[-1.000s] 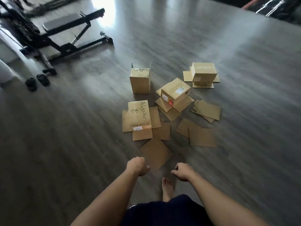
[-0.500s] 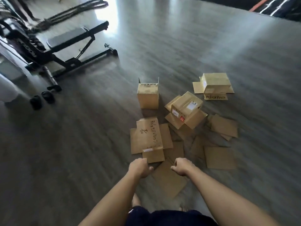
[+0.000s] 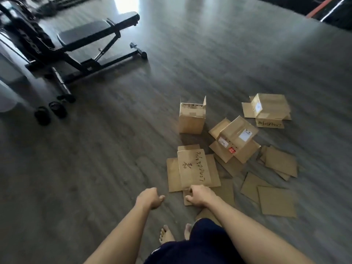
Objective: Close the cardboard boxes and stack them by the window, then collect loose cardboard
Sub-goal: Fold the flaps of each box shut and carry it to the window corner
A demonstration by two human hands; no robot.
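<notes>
Several brown cardboard boxes lie on the dark wood floor. The nearest box (image 3: 192, 168) is upside down with handwritten numbers and its flaps splayed flat. Behind it an upright box (image 3: 191, 121) stands with flaps raised. A labelled box (image 3: 238, 138) lies tilted with flaps spread, and a fourth box (image 3: 270, 105) sits farther right. Loose cardboard sheets (image 3: 277, 201) (image 3: 281, 161) lie to the right. My left hand (image 3: 150, 198) hangs loosely curled over bare floor, holding nothing. My right hand (image 3: 198, 195), also loosely curled, holds nothing and overlaps the nearest box's near flap in view.
A black weight bench (image 3: 91, 33) stands at the upper left, with a pair of dark sandals (image 3: 50, 111) beside its frame. My bare feet (image 3: 165, 235) are on the floor just short of the boxes. Bright window glare falls on the floor at the top.
I have walked closer, so the boxes now sit nearer and to the right in view. Both hands stay loosely curled, and the right one now overlaps the nearest box's flap.
</notes>
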